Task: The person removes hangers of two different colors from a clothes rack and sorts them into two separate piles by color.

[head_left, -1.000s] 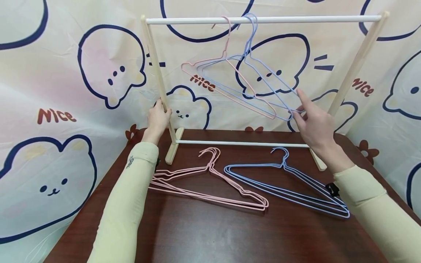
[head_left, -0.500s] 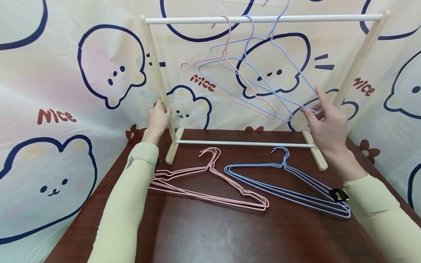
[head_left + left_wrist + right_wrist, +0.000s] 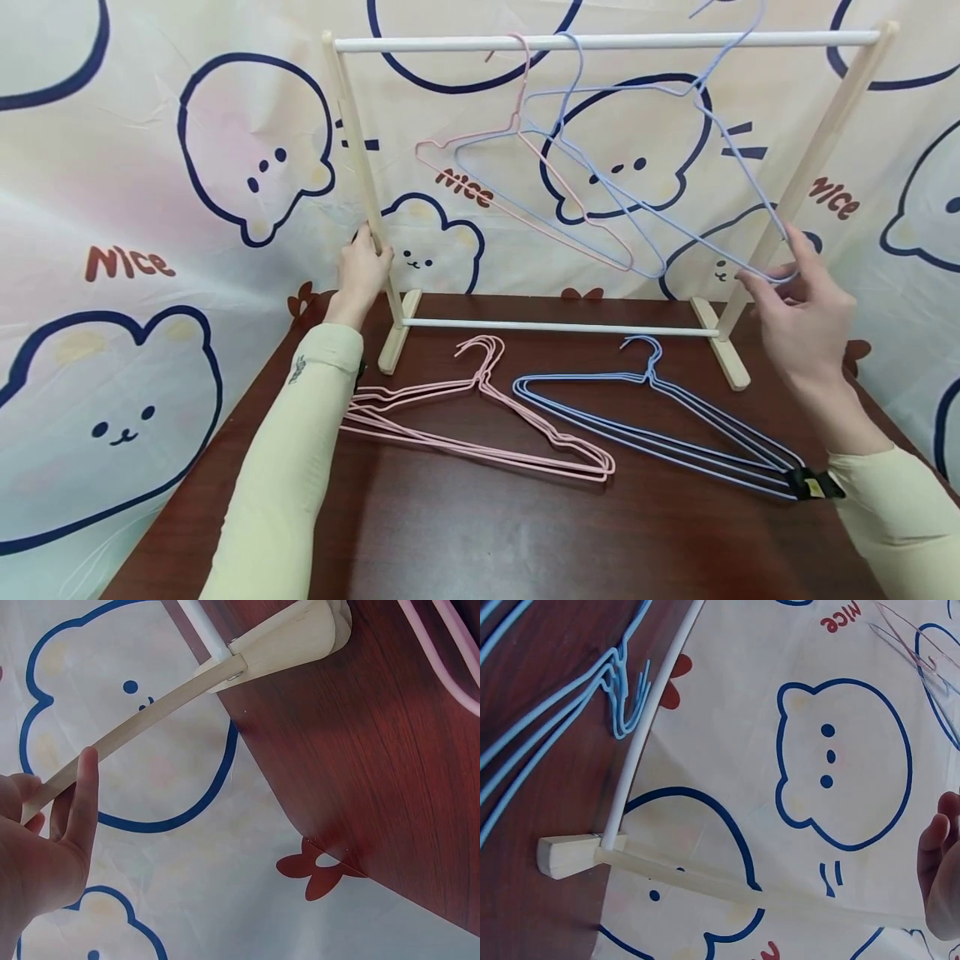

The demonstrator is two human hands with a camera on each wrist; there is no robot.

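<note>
My left hand [image 3: 362, 271] grips the left wooden upright [image 3: 351, 125] of a small clothes rack; the left wrist view shows the fingers around this upright [image 3: 150, 716]. With my right hand [image 3: 813, 329] I pinch the lower right corner of a blue clothes hanger [image 3: 699, 86]. That hanger is tilted, its hook raised above the white rail [image 3: 645, 42] and partly cut off by the frame's top. A pink hanger [image 3: 517, 117] and another blue hanger [image 3: 562, 117] hang from the rail to its left. Only part of my right hand [image 3: 943, 877] shows in the right wrist view.
Several pink hangers [image 3: 480, 379] lie stacked on the dark brown table [image 3: 487, 542], left of several blue hangers [image 3: 649, 377]. The rack's white lower bar [image 3: 555, 327] runs behind both stacks. A cartoon-printed sheet [image 3: 255, 150] covers the walls.
My right hand has moved right with the blue hanger, whose hook came up off the rail, away from the other blue hanger. The left hand has stayed on the upright.
</note>
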